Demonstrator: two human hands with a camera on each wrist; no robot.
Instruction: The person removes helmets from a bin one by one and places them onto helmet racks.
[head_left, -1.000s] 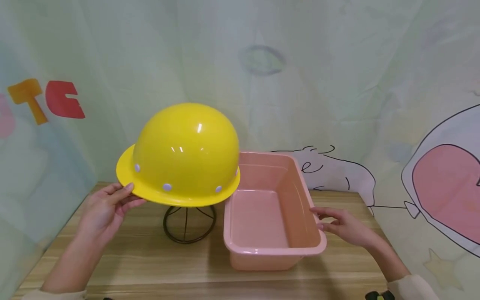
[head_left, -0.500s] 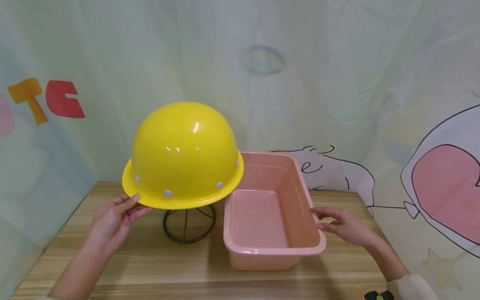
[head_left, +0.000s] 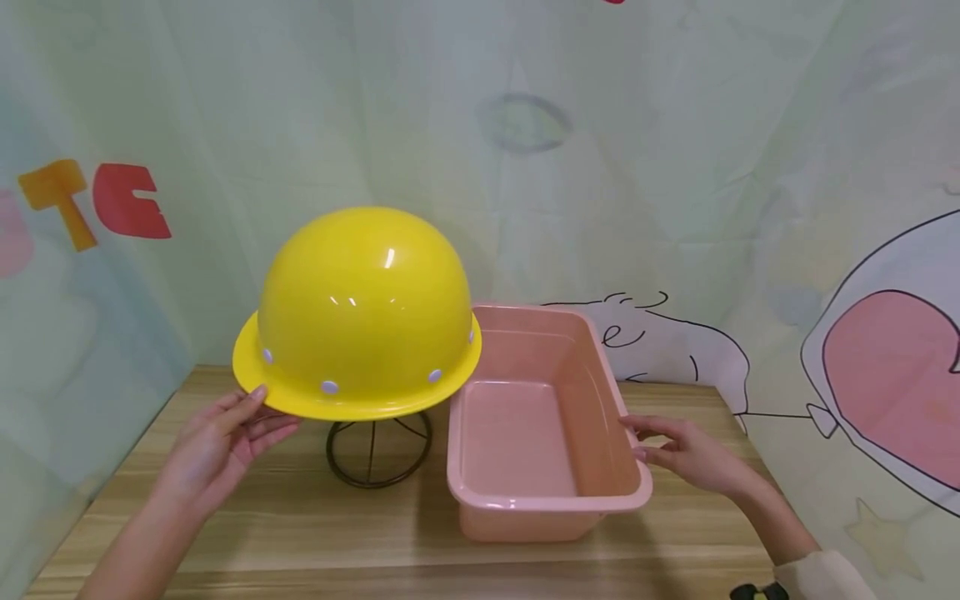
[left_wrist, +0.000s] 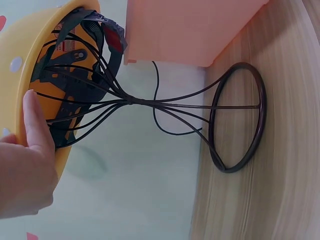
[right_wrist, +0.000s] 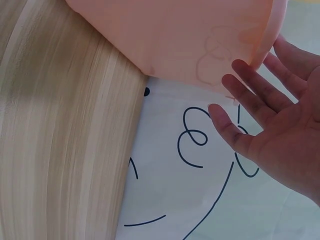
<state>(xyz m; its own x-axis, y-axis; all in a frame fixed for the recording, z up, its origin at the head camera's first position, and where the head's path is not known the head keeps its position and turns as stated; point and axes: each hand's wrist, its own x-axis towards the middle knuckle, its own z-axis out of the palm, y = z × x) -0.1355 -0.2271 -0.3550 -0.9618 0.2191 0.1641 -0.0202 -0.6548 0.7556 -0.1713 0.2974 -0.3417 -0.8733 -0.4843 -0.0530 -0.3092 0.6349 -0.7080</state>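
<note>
A yellow hard hat (head_left: 367,308) sits dome up over a black wire stand (head_left: 372,479), whose ring base rests on the table. My left hand (head_left: 217,442) pinches the hat's brim at its left side. From below, the left wrist view shows dark straps (left_wrist: 114,40) inside the hat and the stand's wires reaching up into it. To the right stands a pink plastic basin (head_left: 551,502), with nothing visible inside. My right hand (head_left: 690,450) touches the basin's right rim with thumb and forefinger; its other fingers (right_wrist: 245,100) extend loosely beneath the rim.
The wood-grain table (head_left: 300,533) carries the stand and basin close together. A printed cloth (head_left: 637,183) hangs behind the table and along both sides. The hat's right brim overlaps the basin's left edge in the head view.
The hat's left brim has dipped, so the hat looks more level. It shifted slightly right, then back left, with my left hand. My right hand and the basin stay put.
</note>
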